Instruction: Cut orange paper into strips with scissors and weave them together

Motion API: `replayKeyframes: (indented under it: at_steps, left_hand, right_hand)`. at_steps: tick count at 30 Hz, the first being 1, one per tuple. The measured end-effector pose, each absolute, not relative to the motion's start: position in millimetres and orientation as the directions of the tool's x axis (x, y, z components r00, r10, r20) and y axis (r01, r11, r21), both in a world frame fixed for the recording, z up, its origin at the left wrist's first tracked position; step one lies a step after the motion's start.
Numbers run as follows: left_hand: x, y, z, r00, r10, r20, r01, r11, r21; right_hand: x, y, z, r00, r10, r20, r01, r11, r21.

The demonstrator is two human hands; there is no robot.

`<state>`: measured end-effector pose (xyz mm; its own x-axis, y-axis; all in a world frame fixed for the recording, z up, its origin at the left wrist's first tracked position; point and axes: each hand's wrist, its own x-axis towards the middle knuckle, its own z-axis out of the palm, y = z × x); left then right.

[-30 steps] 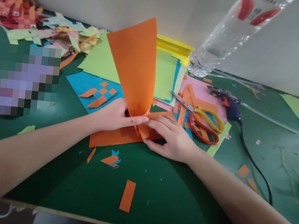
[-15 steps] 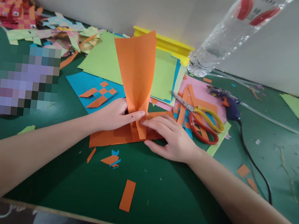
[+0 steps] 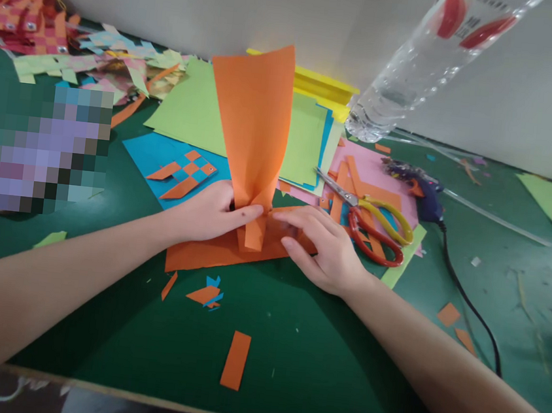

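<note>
A sheet of orange paper (image 3: pixel 253 112) stands upright in the middle, curved and folded over near its lower end. My left hand (image 3: pixel 211 211) is closed on that fold, its thumb lying across the front and the other fingers hidden behind the paper. My right hand (image 3: pixel 323 247) is at the sheet's right edge; its fingertips reach the fold, and whether they touch it I cannot tell. The thumb is apart from the fingers, with nothing seen between them. Beneath both hands lies another orange paper piece (image 3: pixel 192 253), flat on the green table (image 3: pixel 319 362).
Right of my right hand are scissors (image 3: pixel 377 224) with red and yellow handles and a dark blue glue gun (image 3: pixel 427 196) with a cord. A water bottle (image 3: pixel 418 70) stands behind. A woven paper fish (image 3: pixel 191 172) lies on blue paper. Green sheets (image 3: pixel 188 102) and scraps (image 3: pixel 205 294) surround the work.
My right hand has drawn slightly to the right, and its thumb has come away from the paper's lower end. The orange sheet stands a little higher and its folded end shows more.
</note>
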<state>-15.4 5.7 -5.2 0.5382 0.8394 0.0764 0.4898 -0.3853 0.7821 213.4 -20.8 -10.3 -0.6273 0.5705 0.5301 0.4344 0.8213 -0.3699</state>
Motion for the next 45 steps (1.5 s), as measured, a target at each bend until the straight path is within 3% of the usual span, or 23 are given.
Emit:
replayKeyframes:
  at_steps: [12,15,19,26,33,38,45]
  left_hand:
    - [-15,7,-5,0.549,0.834,0.049,0.486,-0.367,0.793]
    - [-14,6,-4,0.618,0.782,0.08,0.444,-0.432,0.785]
    - [-11,3,-1,0.737,0.662,0.134,0.42,-0.604,0.677]
    - [-9,0,0,0.827,0.547,0.127,0.391,-0.724,0.568]
    - [-8,1,-1,0.852,0.506,0.136,0.348,-0.74,0.575]
    - [-7,1,0,0.858,0.498,0.128,0.339,-0.735,0.587]
    - [-7,3,-1,0.789,0.592,0.162,0.391,-0.688,0.612]
  right_hand:
    - [213,-20,-10,-0.575,0.63,0.522,0.476,0.777,-0.413]
    - [213,-20,-11,-0.569,0.644,0.512,0.479,0.765,-0.43]
    - [215,-20,-13,-0.534,0.677,0.507,0.534,0.735,-0.419]
    - [217,-16,-12,-0.537,0.678,0.501,0.347,0.719,-0.602]
    - [217,-15,-12,-0.562,0.701,0.439,0.213,0.636,-0.742]
    - [212,-18,-13,-0.439,0.813,0.382,0.145,0.484,-0.863]
    - [212,-11,-16,-0.263,0.897,0.354,0.095,0.39,-0.916]
